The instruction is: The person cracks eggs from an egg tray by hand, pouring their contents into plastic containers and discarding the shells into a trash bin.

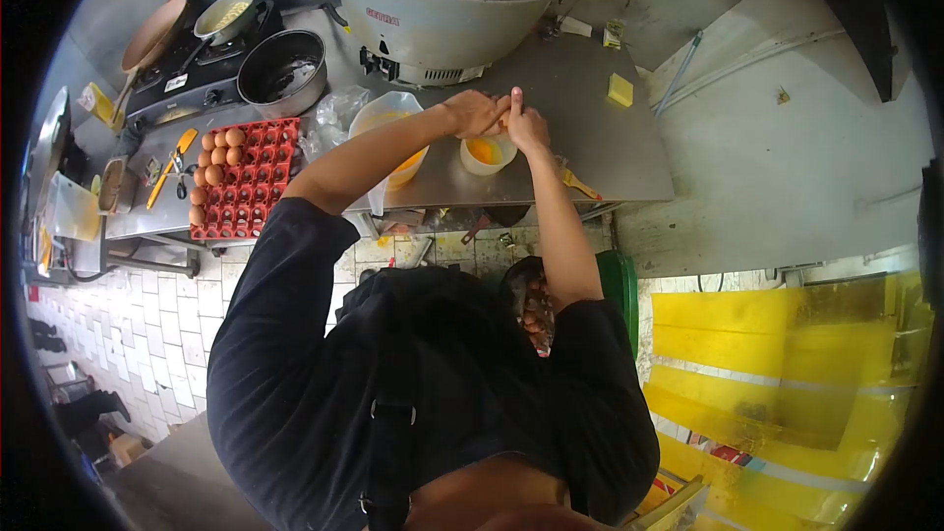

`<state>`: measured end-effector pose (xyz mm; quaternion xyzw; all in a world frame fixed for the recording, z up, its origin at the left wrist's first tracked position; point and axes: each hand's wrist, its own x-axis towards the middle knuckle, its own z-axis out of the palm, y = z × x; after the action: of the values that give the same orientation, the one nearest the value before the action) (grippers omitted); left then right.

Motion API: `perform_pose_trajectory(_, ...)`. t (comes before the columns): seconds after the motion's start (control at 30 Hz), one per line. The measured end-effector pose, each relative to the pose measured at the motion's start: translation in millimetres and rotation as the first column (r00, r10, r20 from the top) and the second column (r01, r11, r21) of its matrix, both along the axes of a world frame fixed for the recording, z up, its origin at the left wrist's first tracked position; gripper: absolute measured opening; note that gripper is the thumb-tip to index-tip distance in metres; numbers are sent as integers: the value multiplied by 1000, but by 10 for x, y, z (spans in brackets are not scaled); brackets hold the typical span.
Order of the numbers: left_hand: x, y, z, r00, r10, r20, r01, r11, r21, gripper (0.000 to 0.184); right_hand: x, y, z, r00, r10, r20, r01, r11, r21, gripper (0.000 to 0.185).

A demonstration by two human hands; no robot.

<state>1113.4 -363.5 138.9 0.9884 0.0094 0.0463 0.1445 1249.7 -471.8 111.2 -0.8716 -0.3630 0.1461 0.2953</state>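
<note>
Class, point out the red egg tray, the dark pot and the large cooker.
Red egg tray (260, 173), head view: its bare cells.
Dark pot (273, 67), head view: its inside.
Large cooker (442, 31), head view: its front wall.

Bare left forearm (379, 156) and right forearm (559, 218) converge toward the fingers. Left hand (476, 114) and right hand (527, 126) meet at the fingertips, right thumb (516, 100) extended beside them; their grip is unclear.

Touching left hand (476, 114) to right hand (527, 127) above white bowl (472, 165) holding yellow liquid, right of plastic pitcher (398, 104), well right of red egg tray (258, 172).
</note>
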Motion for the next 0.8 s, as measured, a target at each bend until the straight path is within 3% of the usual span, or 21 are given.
perform_pose_trajectory(0.03,37,48,-88,998,4,57,-8,996,84,52,-17,33,7,985,-12,173,18,999,-35,84)
perform_pose_trajectory(0.17,53,101,-179,986,31,161,-65,976,208,50,-251,-76,364,968,58,242,-44,997,-62,77)
perform_pose_trajectory(0.23,73,36,-200,979,64,191,-91,987,132,46,-279,-50,376,958,51,284,-33,997,-68,74)
perform_pose_trajectory(0.27,63,39,-197,971,101,216,-117,991,63,42,-268,-65,333,962,50,269,-45,999,-27,71)
perform_pose_trajectory(0.3,165,159,-378,961,-84,262,61,993,97,33,-246,-45,294,966,71,249,-79,997,23,68)
perform_pose_trajectory(0.33,110,67,-376,960,4,280,-34,994,104,28,-292,-81,320,998,-1,68,-6,995,95,51)
perform_pose_trajectory(0.37,97,-28,-122,994,64,-94,-78,986,-150,31,-109,-77,-62,941,159,298,-260,903,341,34)
perform_pose_trajectory(0.4,261,60,-519,998,-7,61,20,979,-201,36,54,-68,-282,880,210,426,-352,890,290,30)
perform_pose_trajectory(0.43,-88,-151,-96,993,36,111,2,946,-324,44,-182,-219,-71,901,203,383,-283,945,164,30)
perform_pose_trajectory(0.47,-195,-172,-41,964,7,265,89,934,-347,53,170,-343,-609,786,199,585,-383,900,209,32)
perform_pose_trajectory(0.5,-269,-181,-28,911,-23,412,179,922,-343,62,83,-581,-565,817,190,545,-301,946,121,34)
perform_pose_trajectory(0.53,-624,-272,287,911,88,403,150,839,-522,62,119,-916,-739,849,57,525,-229,935,270,35)
perform_pose_trajectory(0.6,-1500,-378,907,851,298,432,35,789,-613,57,14,-1720,-661,875,137,464,-378,793,478,27)
perform_pose_trajectory(0.67,-2250,-297,944,644,521,561,-51,760,-648,53,-237,-2011,-952,873,37,487,-291,841,457,25)
perform_pose_trajectory(0.7,-2552,-222,769,456,659,598,-181,727,-663,44,-420,-1979,-1122,867,-20,497,-218,882,417,25)
perform_pose_trajectory(0.73,-2897,-55,519,300,676,673,-446,723,-528,41,-534,-1913,-1254,866,-23,499,-220,878,424,25)
perform_pose_trajectory(0.77,-3275,8,369,172,771,614,-717,525,-458,43,-629,-1864,-1359,863,-28,504,-237,859,454,24)
perform_pose_trajectory(0.8,-3612,76,148,-15,820,572,-850,291,-439,42,-687,-1812,-1426,863,-35,504,-250,837,486,23)
